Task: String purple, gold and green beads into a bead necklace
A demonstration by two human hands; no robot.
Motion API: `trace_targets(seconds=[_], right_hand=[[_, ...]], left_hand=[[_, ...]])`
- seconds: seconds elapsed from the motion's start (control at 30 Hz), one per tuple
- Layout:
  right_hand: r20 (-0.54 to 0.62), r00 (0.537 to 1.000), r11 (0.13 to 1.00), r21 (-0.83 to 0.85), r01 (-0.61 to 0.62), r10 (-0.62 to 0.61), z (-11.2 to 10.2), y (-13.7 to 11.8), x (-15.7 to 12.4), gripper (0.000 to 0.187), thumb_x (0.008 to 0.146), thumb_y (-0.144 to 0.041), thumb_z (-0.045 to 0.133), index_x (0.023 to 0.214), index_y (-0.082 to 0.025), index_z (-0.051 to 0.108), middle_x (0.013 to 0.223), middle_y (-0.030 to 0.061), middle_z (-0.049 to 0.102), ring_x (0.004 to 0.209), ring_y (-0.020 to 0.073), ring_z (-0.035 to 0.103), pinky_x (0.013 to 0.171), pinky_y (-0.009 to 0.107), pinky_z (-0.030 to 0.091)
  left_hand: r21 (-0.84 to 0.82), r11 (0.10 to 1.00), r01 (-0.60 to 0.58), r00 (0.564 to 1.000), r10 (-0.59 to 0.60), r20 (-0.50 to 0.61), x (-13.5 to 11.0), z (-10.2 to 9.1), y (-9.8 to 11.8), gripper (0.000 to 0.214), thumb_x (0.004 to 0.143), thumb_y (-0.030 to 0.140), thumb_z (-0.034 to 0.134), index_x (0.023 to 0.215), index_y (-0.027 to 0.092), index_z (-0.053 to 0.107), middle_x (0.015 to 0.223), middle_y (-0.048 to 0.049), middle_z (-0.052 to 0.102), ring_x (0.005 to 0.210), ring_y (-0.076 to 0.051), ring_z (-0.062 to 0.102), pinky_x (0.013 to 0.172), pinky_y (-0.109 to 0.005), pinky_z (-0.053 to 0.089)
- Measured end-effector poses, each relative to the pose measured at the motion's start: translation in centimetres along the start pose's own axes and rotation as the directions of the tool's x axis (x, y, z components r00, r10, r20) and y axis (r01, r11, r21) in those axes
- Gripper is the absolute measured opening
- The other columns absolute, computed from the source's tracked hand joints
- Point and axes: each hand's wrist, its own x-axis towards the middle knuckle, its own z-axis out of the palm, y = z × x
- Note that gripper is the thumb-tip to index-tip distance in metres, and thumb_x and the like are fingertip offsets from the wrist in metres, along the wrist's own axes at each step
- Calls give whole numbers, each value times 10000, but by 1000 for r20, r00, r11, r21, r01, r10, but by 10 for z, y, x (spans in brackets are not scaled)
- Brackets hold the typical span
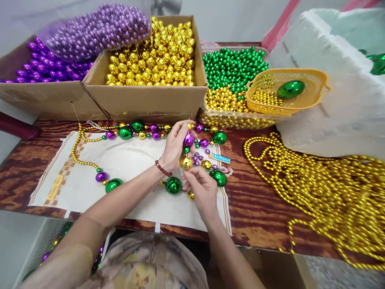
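A strand of purple, gold and green beads hangs between my two hands over a white cloth [126, 168] on the wooden table. My left hand [174, 146], with a bead bracelet at the wrist, is closed on the upper part of the strand by a purple bead [188, 139]. A gold bead [186, 162] hangs just under it. My right hand [203, 188] is closed in a pinch on the lower part of the strand, beside a large green ball [173, 185]. The rest of the bead strand [90, 138] loops across the cloth to the left.
A box of purple beads [39, 68] and a box of gold beads [156, 52] stand behind the cloth. A clear tray of green and gold beads [231, 72] and a yellow basket [285, 90] are at the right. Gold bead strings [331, 188] pile on the right.
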Motion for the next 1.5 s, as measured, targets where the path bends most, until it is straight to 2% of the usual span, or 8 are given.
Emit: trace_targets(seconds=[0.1,0.3,0.53,0.7,1.03,1.2,1.33,1.5], right_hand=[[55,996,994,-79,77,-73,-11,-18,11,220,860,-390,650,891,-175,681,732,9,689,475,87,568,464,210,434],[-156,940,952,-69,297,-305,-28,-66,58,231,868,-385,655,958,-180,715,844,19,704,509,71,600,445,191,422],[-29,971,950,200,240,-239,-13,-87,95,161,702,-325,805,816,-229,744,558,-52,610,422,58,513,389,169,374],[-98,958,916,280,288,-271,-17,-90,100,169,679,-316,814,737,-220,686,523,-62,572,405,61,487,382,179,378],[-180,902,888,180,423,-393,-85,-122,122,189,738,-354,771,858,-272,651,805,-37,646,490,75,492,424,232,361],[-263,899,889,210,407,-349,-101,-136,133,223,668,-335,792,813,-275,635,772,-46,648,494,77,454,430,223,339],[-270,896,889,202,411,-353,-78,-147,149,259,659,-340,807,816,-280,610,745,-43,655,599,106,522,476,240,377],[-171,892,866,222,449,-418,-24,-154,168,382,666,-497,815,879,-290,574,743,-41,673,739,145,587,548,275,430]], left_hand=[[117,993,-18,997,9,73,17,5,27,235,953,410,546,1109,240,593,796,15,631,462,-26,494,414,-142,330],[341,940,-9,964,-81,251,26,8,66,171,955,329,563,998,173,622,682,14,584,433,-26,492,436,-134,318],[573,819,-23,903,-229,364,11,14,75,152,962,274,548,883,149,580,648,31,549,417,-28,468,389,-147,335],[635,770,-66,869,-268,416,17,21,81,175,977,265,514,856,154,574,672,20,553,411,-23,448,384,-158,331],[699,567,-435,794,-125,595,60,95,79,223,989,301,505,873,144,615,648,0,514,553,-90,585,495,-179,397],[683,331,-651,696,-97,711,77,119,86,194,973,228,487,959,119,647,749,-21,598,609,-111,605,577,-229,455],[605,-61,-794,606,4,795,83,117,111,190,944,203,528,992,128,695,920,-62,692,851,-164,636,790,-286,464],[676,-279,-682,677,109,728,69,82,144,297,961,215,487,1156,118,689,970,-95,716,843,-192,623,781,-310,421]])
